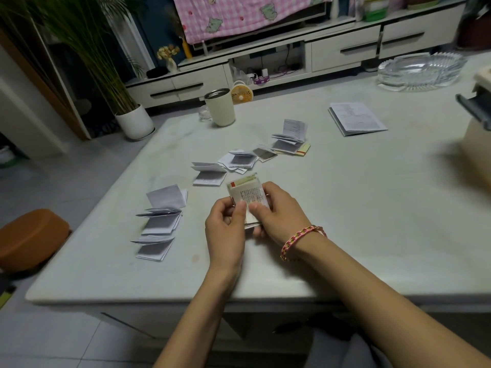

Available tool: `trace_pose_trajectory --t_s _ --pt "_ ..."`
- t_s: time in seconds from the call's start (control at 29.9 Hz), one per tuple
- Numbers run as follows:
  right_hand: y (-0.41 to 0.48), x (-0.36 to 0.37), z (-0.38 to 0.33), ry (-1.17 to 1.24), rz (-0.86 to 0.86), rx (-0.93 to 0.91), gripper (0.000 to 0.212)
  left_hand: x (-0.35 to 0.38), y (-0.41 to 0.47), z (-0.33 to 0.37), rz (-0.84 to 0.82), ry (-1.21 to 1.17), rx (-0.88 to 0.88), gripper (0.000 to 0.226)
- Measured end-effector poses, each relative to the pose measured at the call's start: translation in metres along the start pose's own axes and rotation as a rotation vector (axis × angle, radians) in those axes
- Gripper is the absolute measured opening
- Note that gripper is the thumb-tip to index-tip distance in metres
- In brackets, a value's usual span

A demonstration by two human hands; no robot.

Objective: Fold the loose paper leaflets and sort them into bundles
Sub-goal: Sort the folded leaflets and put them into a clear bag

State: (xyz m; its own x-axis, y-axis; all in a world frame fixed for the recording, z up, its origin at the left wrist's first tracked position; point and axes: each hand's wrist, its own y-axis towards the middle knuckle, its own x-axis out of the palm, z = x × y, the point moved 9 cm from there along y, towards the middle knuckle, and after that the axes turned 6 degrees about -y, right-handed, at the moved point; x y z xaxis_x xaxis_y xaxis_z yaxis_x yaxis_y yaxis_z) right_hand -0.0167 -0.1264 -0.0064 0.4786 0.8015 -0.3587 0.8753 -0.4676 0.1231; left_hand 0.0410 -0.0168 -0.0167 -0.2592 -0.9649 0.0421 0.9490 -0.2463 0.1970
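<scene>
Pale table [372, 208], viewed from its near edge. Left hand [225, 227] and right hand [276, 211] meet over the near middle, both gripping one small folded leaflet [251, 196]. Thumbs press its printed top face and fingers curl beneath; it is held clear of the surface, its lower part hidden by the hands. One braided pink bracelet [300, 241] on the right wrist. Other folded leaflets lie on the table in three loose groups. The near-left group [159, 221] has three in a column, flaps sprung open. The middle group [233, 162], just beyond the hands, has about three. The far group [291, 142] has about three, one yellow-edged. Overlap makes the last two counts uncertain. One larger folded sheet [356, 118] lies well apart, far right. At the far edge stands one cream cup [220, 107] with one small glass [205, 114] just beside it. One large cut-glass dish [422, 71] sits at the far right corner. On the floor: one orange stool [32, 239], one white plant pot [135, 122], one small yellow fan [241, 94].
</scene>
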Motion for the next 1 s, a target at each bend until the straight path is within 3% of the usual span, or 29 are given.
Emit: trace_pose_trajectory --t_s 0.2,0.4,0.57,0.67,0.74,0.84,1.0 --pt "0.001 0.004 0.012 0.078 -0.021 0.088 0.01 -0.009 -0.005 0.018 -0.131 0.306 0.155 0.012" --pt "0.001 0.004 0.011 0.083 -0.043 0.122 0.008 -0.099 -0.002 0.061 0.06 0.815 0.497 0.032" --pt "0.0 0.008 0.009 0.06 -0.042 0.118 0.008 -0.149 0.011 0.023 -0.058 1.01 0.171 0.048" --pt "0.001 0.007 0.011 0.061 -0.034 0.123 0.008 -0.142 0.005 0.009 -0.224 1.125 0.144 0.075" --pt "0.0 0.007 0.011 0.064 -0.036 0.128 0.007 -0.143 0.004 0.006 -0.236 1.164 0.163 0.085" --pt "-0.001 0.006 0.01 0.072 -0.041 0.134 0.008 -0.14 0.003 0.013 -0.219 1.131 0.224 0.072" --pt "-0.001 0.007 0.006 0.051 -0.055 0.116 0.008 -0.107 -0.016 0.039 -0.302 1.277 0.653 0.04"
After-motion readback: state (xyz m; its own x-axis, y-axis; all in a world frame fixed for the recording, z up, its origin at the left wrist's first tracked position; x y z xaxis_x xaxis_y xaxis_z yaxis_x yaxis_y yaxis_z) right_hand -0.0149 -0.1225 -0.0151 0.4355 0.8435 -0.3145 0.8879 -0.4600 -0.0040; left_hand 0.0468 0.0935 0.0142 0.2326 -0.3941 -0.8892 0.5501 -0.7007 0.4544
